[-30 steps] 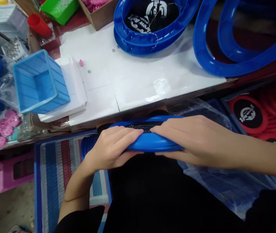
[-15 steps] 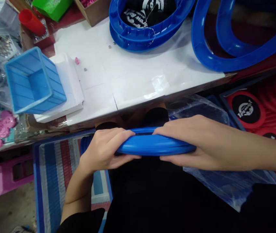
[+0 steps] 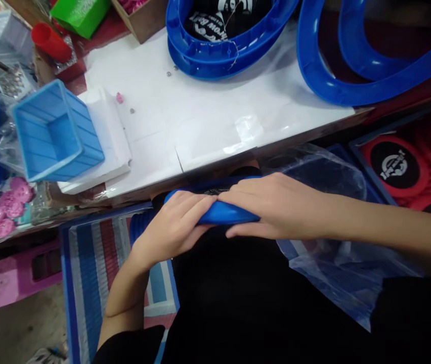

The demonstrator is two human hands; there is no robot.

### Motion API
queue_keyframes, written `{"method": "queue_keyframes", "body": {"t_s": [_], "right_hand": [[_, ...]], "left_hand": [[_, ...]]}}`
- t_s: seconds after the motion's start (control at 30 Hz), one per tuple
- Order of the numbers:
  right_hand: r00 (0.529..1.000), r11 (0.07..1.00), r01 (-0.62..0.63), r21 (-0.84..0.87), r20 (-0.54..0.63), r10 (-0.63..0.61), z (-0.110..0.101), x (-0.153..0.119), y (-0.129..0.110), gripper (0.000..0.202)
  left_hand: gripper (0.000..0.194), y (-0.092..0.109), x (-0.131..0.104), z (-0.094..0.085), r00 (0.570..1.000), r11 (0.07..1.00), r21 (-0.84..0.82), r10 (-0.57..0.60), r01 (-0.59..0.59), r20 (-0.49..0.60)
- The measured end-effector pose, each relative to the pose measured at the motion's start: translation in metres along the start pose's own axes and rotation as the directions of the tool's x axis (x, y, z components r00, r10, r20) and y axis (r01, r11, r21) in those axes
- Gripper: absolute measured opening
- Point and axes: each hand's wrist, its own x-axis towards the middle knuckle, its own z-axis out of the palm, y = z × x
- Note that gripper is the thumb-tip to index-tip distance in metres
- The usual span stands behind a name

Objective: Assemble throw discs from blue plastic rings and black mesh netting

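Note:
A round blue ring (image 3: 230, 214) with dark mesh inside is tilted over my lap, below the table's front edge. My left hand (image 3: 175, 222) grips its left side, fingers over the top and thumb side toward me. On the right side my right hand (image 3: 272, 207) is wrapped over the rim, with its thumb beneath. The two hands nearly meet at the ring's near edge. Part of the ring's far rim shows beyond the fingers.
The white-covered table (image 3: 200, 121) bears a light blue bin (image 3: 59, 134) at left and stacked blue rings (image 3: 215, 63) at the back. More curved blue rings (image 3: 352, 93) lie at right, above red discs (image 3: 397, 167) in a crate. Pink pieces (image 3: 3, 207) lie far left.
The blue ring has tilted so that more of its far side and mesh shows. My right hand has moved left along it, closer to my left hand.

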Motion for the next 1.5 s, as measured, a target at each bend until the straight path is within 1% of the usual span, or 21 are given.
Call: {"method": "queue_keyframes", "body": {"t_s": [0.07,0.1,0.17,0.23,0.3,0.33,0.37,0.43,0.5,0.63,0.8,0.9,0.97,1.03,1.1,1.17,1.23,1.3,1.37,1.43,1.5], "right_hand": [[1.0,0.989,0.0,0.146,0.009,-0.001,-0.005,-0.004,0.015,0.056],[1.0,0.978,0.006,0.21,0.021,-0.011,-0.008,-0.007,0.022,0.056],[0.999,0.957,0.013,0.291,0.032,-0.024,-0.011,-0.011,0.032,0.046],[0.999,0.949,0.031,0.312,0.019,-0.039,-0.008,-0.012,0.035,0.034],[0.999,0.957,0.049,0.287,0.006,-0.053,-0.001,-0.008,0.032,0.031],[0.998,0.963,0.06,0.263,0.001,-0.063,0.004,-0.006,0.028,0.031],[0.997,0.969,0.072,0.237,-0.004,-0.073,0.008,-0.003,0.025,0.032],[0.997,0.977,0.082,0.197,-0.023,-0.079,0.015,-0.002,0.018,0.034],[0.997,0.982,0.076,0.173,-0.047,-0.068,0.016,-0.004,0.014,0.035],[0.995,0.993,0.05,0.111,-0.093,-0.04,0.008,-0.013,0.006,0.029],[0.992,0.999,0.041,-0.007,-0.117,-0.042,0.002,-0.017,-0.005,0.021],[0.988,0.995,0.041,-0.095,-0.142,-0.054,0.005,-0.015,-0.011,0.018],[0.986,0.992,0.034,-0.125,-0.156,-0.054,0.007,-0.013,-0.012,0.022],[0.99,0.995,0.039,-0.09,-0.131,-0.051,0.005,-0.01,-0.01,0.03],[0.996,0.998,0.06,-0.01,-0.068,-0.06,0.002,-0.007,-0.007,0.037],[0.997,0.996,0.077,0.039,-0.004,-0.077,0.0,-0.004,-0.004,0.04],[0.997,0.996,0.083,0.014,-0.001,-0.083,0.001,-0.001,-0.004,0.039],[0.996,0.996,0.082,-0.032,-0.032,-0.083,0.005,0.001,-0.005,0.036],[0.994,0.995,0.083,-0.059,-0.07,-0.087,0.01,0.0,-0.008,0.034],[0.99,0.993,0.086,-0.086,-0.106,-0.095,0.014,-0.002,-0.013,0.036],[0.982,0.988,0.101,-0.121,-0.146,-0.118,0.017,-0.004,-0.017,0.039]], "left_hand": [[0.044,-0.013,-0.017,-0.004,0.998,0.997,-0.074,-0.041,0.037,-0.054],[0.044,-0.021,-0.027,-0.007,0.994,0.991,-0.122,-0.069,0.058,-0.089],[0.041,-0.034,-0.045,-0.01,0.979,0.967,-0.238,-0.13,0.09,-0.159],[0.04,-0.04,-0.053,-0.011,0.972,0.938,-0.309,-0.204,0.159,-0.12],[0.045,-0.036,-0.05,-0.008,0.973,0.93,-0.299,-0.231,0.214,-0.023],[0.049,-0.031,-0.044,-0.006,0.977,0.941,-0.268,-0.214,0.209,0.011],[0.053,-0.025,-0.038,-0.003,0.984,0.958,-0.226,-0.178,0.178,0.022],[0.058,-0.013,-0.024,0.002,0.995,0.987,-0.125,-0.104,0.103,-0.003],[0.056,-0.002,-0.014,0.005,0.997,0.997,-0.04,-0.068,0.066,-0.044],[0.05,0.01,-0.008,0.006,0.992,0.999,0.019,-0.023,0.026,-0.124],[0.053,0.008,-0.008,0.009,0.985,1.0,-0.019,0.009,-0.012,-0.172],[0.053,0.0,-0.011,0.011,0.986,0.997,-0.072,0.011,-0.024,-0.168],[0.051,-0.006,-0.015,0.011,0.988,0.993,-0.111,0.017,-0.035,-0.155],[0.051,-0.011,-0.02,0.01,0.989,0.989,-0.147,0.01,-0.032,-0.148],[0.05,-0.012,-0.024,0.007,0.991,0.985,-0.172,-0.025,0.003,-0.128],[0.05,-0.008,-0.023,0.006,0.994,0.984,-0.171,-0.066,0.051,-0.083],[0.055,-0.001,-0.019,0.007,0.996,0.99,-0.121,-0.082,0.076,-0.045],[0.059,0.007,-0.012,0.009,0.997,0.997,-0.039,-0.063,0.061,-0.055],[0.056,0.013,-0.007,0.012,0.995,0.999,0.01,-0.033,0.034,-0.095],[0.05,0.017,-0.006,0.014,0.993,1.0,0.013,-0.002,0.004,-0.12],[0.049,0.018,-0.008,0.014,0.993,1.0,-0.001,0.017,-0.017,-0.119]]}}
